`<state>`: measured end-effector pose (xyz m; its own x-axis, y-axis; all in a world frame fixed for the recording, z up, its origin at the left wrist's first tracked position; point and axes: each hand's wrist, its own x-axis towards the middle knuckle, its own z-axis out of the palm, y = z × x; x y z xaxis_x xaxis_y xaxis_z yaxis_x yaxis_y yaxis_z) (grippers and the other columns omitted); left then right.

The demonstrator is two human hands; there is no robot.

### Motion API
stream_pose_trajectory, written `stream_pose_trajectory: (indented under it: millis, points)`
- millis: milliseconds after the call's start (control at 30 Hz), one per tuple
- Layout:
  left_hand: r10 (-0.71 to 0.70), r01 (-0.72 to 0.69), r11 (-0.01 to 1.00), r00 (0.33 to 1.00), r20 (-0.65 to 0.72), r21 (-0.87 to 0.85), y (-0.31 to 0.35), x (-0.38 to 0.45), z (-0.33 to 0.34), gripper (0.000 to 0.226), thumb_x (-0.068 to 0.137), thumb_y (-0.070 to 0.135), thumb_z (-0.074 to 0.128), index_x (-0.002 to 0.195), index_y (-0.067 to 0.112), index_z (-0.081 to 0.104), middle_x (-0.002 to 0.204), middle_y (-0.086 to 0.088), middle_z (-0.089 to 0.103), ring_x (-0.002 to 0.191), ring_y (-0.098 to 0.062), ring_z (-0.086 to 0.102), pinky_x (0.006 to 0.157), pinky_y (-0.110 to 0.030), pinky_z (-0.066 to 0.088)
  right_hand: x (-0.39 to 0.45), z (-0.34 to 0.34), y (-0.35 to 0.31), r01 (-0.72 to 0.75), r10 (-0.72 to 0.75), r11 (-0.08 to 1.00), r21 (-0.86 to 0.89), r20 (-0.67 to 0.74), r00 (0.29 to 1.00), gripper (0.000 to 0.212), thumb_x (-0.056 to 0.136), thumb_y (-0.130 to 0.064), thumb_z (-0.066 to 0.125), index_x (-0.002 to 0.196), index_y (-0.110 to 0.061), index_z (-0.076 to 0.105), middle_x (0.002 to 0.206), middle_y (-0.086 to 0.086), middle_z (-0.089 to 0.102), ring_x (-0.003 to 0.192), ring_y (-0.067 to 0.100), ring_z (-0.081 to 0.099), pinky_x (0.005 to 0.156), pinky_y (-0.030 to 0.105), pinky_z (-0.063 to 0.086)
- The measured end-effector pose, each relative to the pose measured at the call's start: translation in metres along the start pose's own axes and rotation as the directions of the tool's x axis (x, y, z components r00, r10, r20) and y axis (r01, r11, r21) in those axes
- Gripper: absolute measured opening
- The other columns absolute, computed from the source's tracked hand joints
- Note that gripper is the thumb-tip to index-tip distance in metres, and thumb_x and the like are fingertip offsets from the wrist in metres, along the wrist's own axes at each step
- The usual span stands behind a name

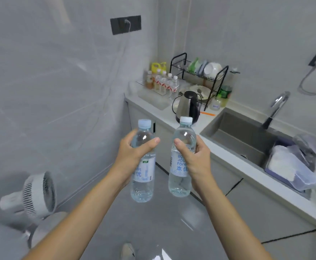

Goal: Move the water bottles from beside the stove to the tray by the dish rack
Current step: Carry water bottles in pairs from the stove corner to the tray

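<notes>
Two water bottles are in transit, one to each hand, carried upright over the floor and well short of the desk. On the left, the left hand (132, 149) has its grip clenched round the shoulder of the left bottle (143, 166), thumb across the front — a high hold that lets the full body hang plumb beneath it. Just beside it, the right hand (192, 156) grasps the right bottle (181, 160) the same way, above the label. The two bottles are apart, not touching, so neither knocks the other.

Further right and beyond, the clear tray (149, 94) sits at the desk's far corner, just beside the black dish rack (200, 76); it holds a row of bottles along its back, leaving the near part seemingly open for these two. A kettle (187, 106) stands near the rack, on the likely approach, so the bottles would probably best come in from the tray's left. The sink (247, 136) lies off to the right.
</notes>
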<state>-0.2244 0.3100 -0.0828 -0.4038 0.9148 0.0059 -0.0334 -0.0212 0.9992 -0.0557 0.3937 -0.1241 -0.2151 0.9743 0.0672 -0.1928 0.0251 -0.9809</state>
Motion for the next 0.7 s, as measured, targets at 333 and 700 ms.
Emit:
stream_pose_trajectory:
  millis: [333, 700]
  points:
    - [-0.031, 0.033, 0.999, 0.991, -0.127, 0.011, -0.02, 0.192, -0.114, 0.028, 0.085, 0.029, 0.085, 0.103, 0.014, 0.07, 0.097, -0.007, 0.077, 0.086, -0.016, 0.075, 0.078, -0.03, 0.059, 0.178, 0.151, 0.054, -0.024, 0.033, 0.996, -0.084, 0.098, 0.995, 0.028, 0.087, -0.02, 0.087, 0.109, -0.012, 0.071, 0.1, 0.017, 0.075, 0.085, 0.016, 0.073, 0.08, 0.032, 0.062]
    - [-0.011, 0.014, 1.0, 0.995, -0.101, 0.026, -0.016, 0.391, -0.149, 0.019, 0.087, 0.025, 0.083, 0.1, 0.02, 0.071, 0.09, 0.004, 0.078, 0.083, -0.011, 0.076, 0.073, -0.024, 0.055, 0.346, 0.214, 0.081, -0.032, 0.032, 0.991, -0.128, -0.001, 0.999, 0.031, 0.087, -0.019, 0.088, 0.112, -0.012, 0.07, 0.102, 0.012, 0.078, 0.097, 0.031, 0.077, 0.087, 0.042, 0.063]
